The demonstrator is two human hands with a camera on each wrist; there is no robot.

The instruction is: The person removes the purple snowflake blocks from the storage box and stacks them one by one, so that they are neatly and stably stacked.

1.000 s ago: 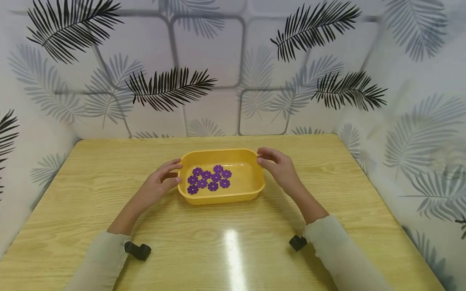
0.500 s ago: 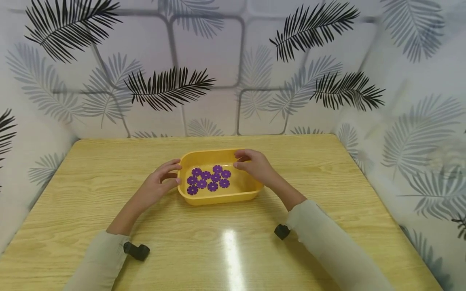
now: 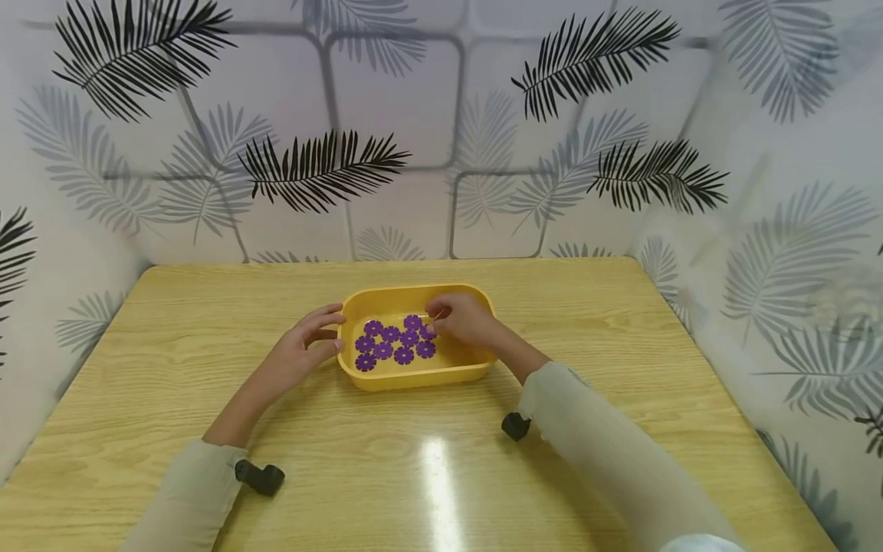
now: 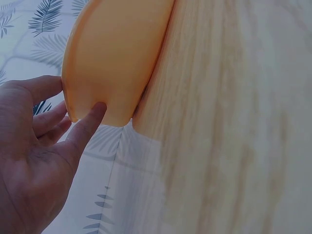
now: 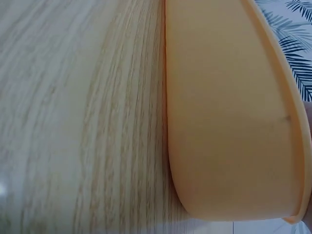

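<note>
A glossy, pale wood-grain table (image 3: 345, 460) carries a yellow tray (image 3: 414, 379) near its far edge.

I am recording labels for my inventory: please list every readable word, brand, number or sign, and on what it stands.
No readable text in any view. The yellow tray and wooden table show no lettering; the patterned wall shows only leaves and lines. Any tiny marks on the purple discs would be too small to read.
</note>
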